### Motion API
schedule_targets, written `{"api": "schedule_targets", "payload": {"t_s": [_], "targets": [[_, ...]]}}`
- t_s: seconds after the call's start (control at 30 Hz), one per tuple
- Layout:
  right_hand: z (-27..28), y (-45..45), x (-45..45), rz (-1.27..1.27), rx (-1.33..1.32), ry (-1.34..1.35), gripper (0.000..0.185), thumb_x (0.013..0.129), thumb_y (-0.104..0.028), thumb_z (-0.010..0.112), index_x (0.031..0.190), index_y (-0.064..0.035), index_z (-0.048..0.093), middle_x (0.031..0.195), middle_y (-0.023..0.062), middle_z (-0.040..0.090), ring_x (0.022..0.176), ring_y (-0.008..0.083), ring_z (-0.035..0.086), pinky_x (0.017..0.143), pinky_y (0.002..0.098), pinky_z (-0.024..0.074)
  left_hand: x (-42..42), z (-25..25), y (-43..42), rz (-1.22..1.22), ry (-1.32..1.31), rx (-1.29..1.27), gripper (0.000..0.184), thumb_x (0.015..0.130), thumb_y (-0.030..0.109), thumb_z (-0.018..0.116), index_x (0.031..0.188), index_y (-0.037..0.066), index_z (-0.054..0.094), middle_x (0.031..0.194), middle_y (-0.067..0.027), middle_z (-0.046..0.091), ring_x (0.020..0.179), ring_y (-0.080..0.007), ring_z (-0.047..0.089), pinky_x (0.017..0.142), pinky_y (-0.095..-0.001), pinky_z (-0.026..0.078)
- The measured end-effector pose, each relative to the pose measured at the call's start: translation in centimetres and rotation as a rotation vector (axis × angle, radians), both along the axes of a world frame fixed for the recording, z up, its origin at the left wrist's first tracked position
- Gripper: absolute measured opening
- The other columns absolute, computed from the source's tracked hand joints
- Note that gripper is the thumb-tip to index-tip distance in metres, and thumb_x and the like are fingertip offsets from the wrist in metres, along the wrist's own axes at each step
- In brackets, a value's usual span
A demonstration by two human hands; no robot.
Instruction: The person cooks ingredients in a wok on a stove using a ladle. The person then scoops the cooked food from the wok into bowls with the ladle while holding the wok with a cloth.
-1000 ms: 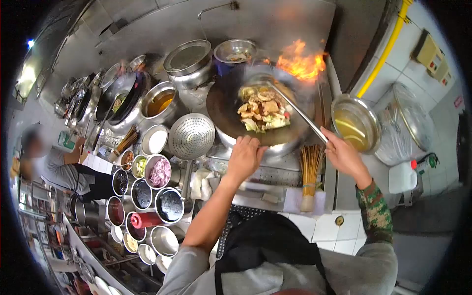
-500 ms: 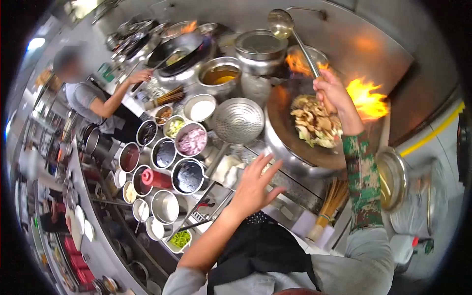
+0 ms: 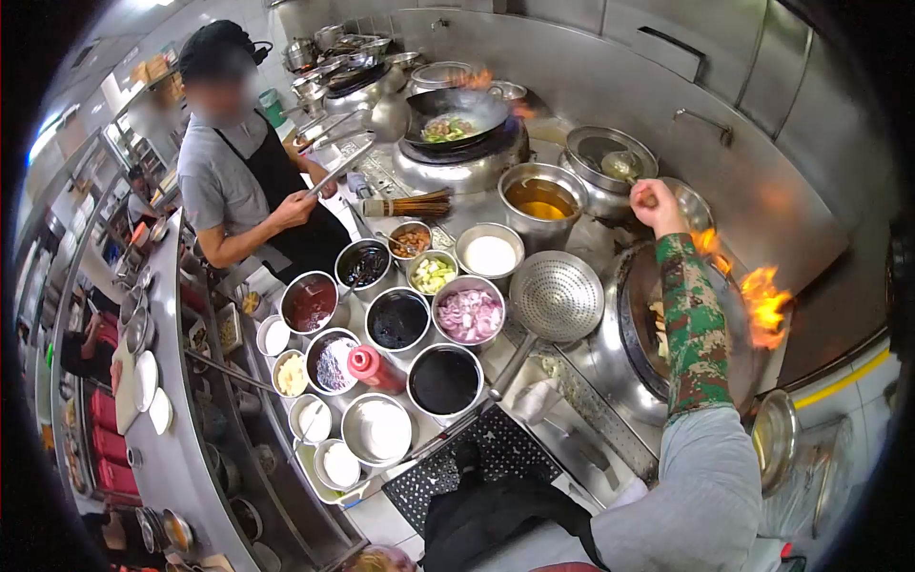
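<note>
Ladle (image 3: 621, 166) showed before steel pot (image 3: 607, 203) | right hand (image 3: 658, 207) held it, fingers curled tightly | food (image 3: 660, 332) lay in wok (image 3: 642, 286), partly behind sleeve (image 3: 693, 329) | left hand unseen, fingers untellable | firm grip, sleeve clear of flames (image 3: 765, 303), seemed wise

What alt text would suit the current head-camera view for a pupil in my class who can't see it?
A person's right hand holds a ladle, the camouflage-sleeved arm partly hiding a wok with flames beside it. Metal pots of dark liquids and chopped ingredients stand near a perforated strainer; a co-worker in a dark apron stands at picture left.
</note>
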State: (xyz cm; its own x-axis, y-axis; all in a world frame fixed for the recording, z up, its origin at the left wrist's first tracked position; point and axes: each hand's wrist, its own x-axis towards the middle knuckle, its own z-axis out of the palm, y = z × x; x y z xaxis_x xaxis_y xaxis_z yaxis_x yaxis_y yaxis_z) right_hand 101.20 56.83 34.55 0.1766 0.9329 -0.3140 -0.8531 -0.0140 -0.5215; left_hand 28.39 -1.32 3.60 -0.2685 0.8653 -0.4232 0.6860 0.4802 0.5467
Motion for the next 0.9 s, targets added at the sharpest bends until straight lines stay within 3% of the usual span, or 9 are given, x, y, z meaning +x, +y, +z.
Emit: {"api": "schedule_targets", "payload": {"t_s": [0.03,0.13,0.17,0.23,0.27,0.3,0.37,0.57,0.9], "targets": [[-0.5,0.3,0.9,0.101,0.027,-0.33,0.013,0.086,-0.008,0.056,0.075,-0.0044,0.053,0.06,0.0058,0.052,0.053,0.0176,0.055,0.046,0.0297,0.044,0.4,-1.0,1.7,0.04,-0.049,-0.084,0.037,0.091,0.023,0.071,0.124,0.008,0.064,0.123,-0.0163,0.062,0.097,-0.0299,0.066,0.088,-0.0473,0.052],[1.9,-2.0,-1.9,0.151,-0.455,-1.24,0.021,0.087,-0.012,0.056,0.067,-0.0064,0.054,0.055,0.0075,0.052,0.044,0.0197,0.051,0.035,0.0339,0.038,0.8,-3.9,7.0,0.073,-0.164,-0.235,0.037,0.091,0.024,0.07,0.124,0.008,0.064,0.122,-0.0166,0.063,0.097,-0.0299,0.066,0.089,-0.0467,0.052],[2.5,-2.9,-2.3,0.209,-0.494,-1.421,0.011,0.087,-0.009,0.055,0.078,-0.0028,0.055,0.059,0.0073,0.054,0.046,0.0185,0.054,0.037,0.0342,0.0409,0.9,-4.8,8.7,0.073,-0.193,-0.264,0.037,0.091,0.024,0.07,0.124,0.007,0.064,0.122,-0.0167,0.063,0.098,-0.0299,0.066,0.089,-0.0465,0.052],[0.6,-2.7,-2.9,-0.008,-0.459,-1.51,0.005,0.086,-0.005,0.055,0.088,-0.0005,0.054,0.066,0.0078,0.057,0.046,0.0173,0.054,0.038,0.0341,0.0423,1.1,-6.0,11.7,0.062,-0.242,-0.296,0.037,0.092,0.025,0.07,0.124,0.007,0.064,0.121,-0.0169,0.063,0.098,-0.0299,0.066,0.089,-0.0461,0.052],[0.8,-3.0,-2.8,0.06,-0.492,-1.389,0.007,0.086,-0.003,0.056,0.091,-0.0002,0.053,0.07,0.0084,0.059,0.046,0.0165,0.054,0.04,0.0343,0.0441,1.3,-6.5,12.9,0.058,-0.26,-0.305,0.037,0.092,0.025,0.07,0.123,0.007,0.064,0.121,-0.017,0.063,0.098,-0.0299,0.066,0.089,-0.0459,0.052],[-0.2,-3.0,-3.3,-0.033,-0.43,-1.323,0.005,0.087,-0.005,0.056,0.088,-0.0019,0.053,0.068,0.0064,0.057,0.047,0.016,0.054,0.041,0.0322,0.0446,1.4,-6.7,14.0,0.056,-0.276,-0.309,0.037,0.092,0.026,0.069,0.123,0.007,0.064,0.121,-0.0171,0.063,0.098,-0.0299,0.066,0.089,-0.0457,0.052],[-0.7,-3.1,-2.7,0.125,-0.397,-1.169,0.012,0.09,-0.011,0.054,0.081,-0.0023,0.053,0.061,0.0069,0.054,0.047,0.0162,0.053,0.037,0.0318,0.0359,1.6,-6.9,15.6,0.047,-0.305,-0.301,0.037,0.092,0.026,0.069,0.123,0.006,0.064,0.12,-0.0172,0.064,0.098,-0.0299,0.066,0.089,-0.0453,0.052],[0.8,-4.6,-2.6,0.051,-0.256,-0.459,0.01,0.091,-0.013,0.058,0.084,-0.0104,0.051,0.07,-0.0019,0.057,0.052,0.0075,0.054,0.045,0.0242,0.0431,3.0,-6.5,15.8,0.088,-0.367,-0.279,0.038,0.093,0.028,0.068,0.122,0.005,0.064,0.119,-0.0178,0.064,0.098,-0.0298,0.066,0.09,-0.0441,0.051],[7.4,-18.0,-4.0,0.093,0.034,-0.148,0.011,0.096,-0.011,0.059,0.089,-0.0078,0.051,0.078,-0.0006,0.057,0.061,0.0057,0.057,0.05,0.0216,0.0439,4.1,-7.7,6.1,0.235,-0.328,-0.425,0.04,0.094,0.032,0.065,0.121,0.003,0.064,0.116,-0.0188,0.066,0.098,-0.0298,0.066,0.09,-0.042,0.05]]}}
